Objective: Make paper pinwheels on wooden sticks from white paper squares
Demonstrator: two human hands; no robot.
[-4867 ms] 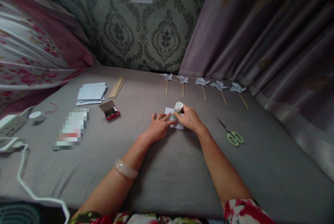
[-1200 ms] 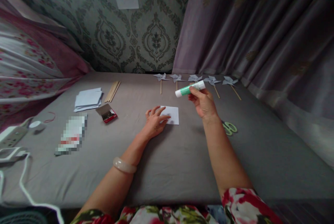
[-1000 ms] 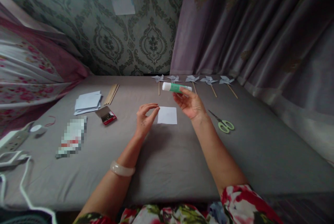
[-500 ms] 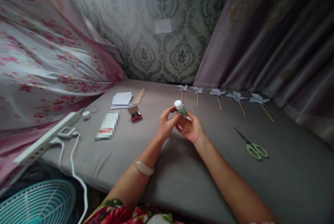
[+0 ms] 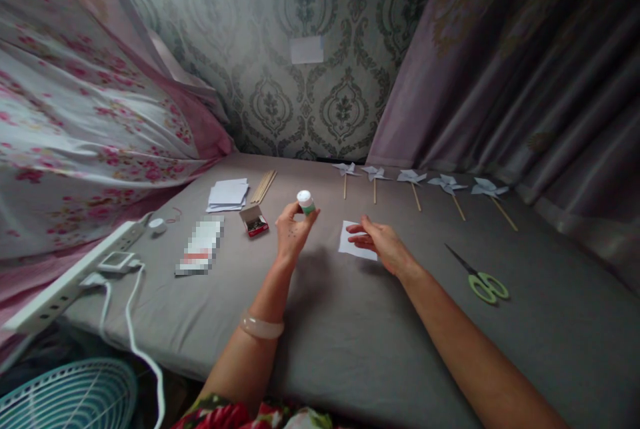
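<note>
My left hand [image 5: 294, 229] is closed around a small white-topped bottle [image 5: 305, 201] with a green label, held upright above the bed-like grey surface. To its right, my right hand [image 5: 377, 240] has its fingers stretched out and apart over a white sheet of paper [image 5: 351, 247]. Whether the fingertips touch the paper I cannot tell. Part of the sheet is hidden under that hand. An open red box [image 5: 256, 225] of small metal pieces lies left of the bottle.
Green-handled scissors [image 5: 487, 287] lie at the right. Several paper pinwheels [image 5: 411, 177] on sticks line the back. At the left are stacked paper [image 5: 228, 195], wooden sticks [image 5: 263, 187], a pixelated item [image 5: 201, 245], a power strip [image 5: 75, 277] and a fan [image 5: 70, 395].
My hands have moved apart. The left took the bottle leftward; the right let go of it and moved right and down over the paper, which now shows.
</note>
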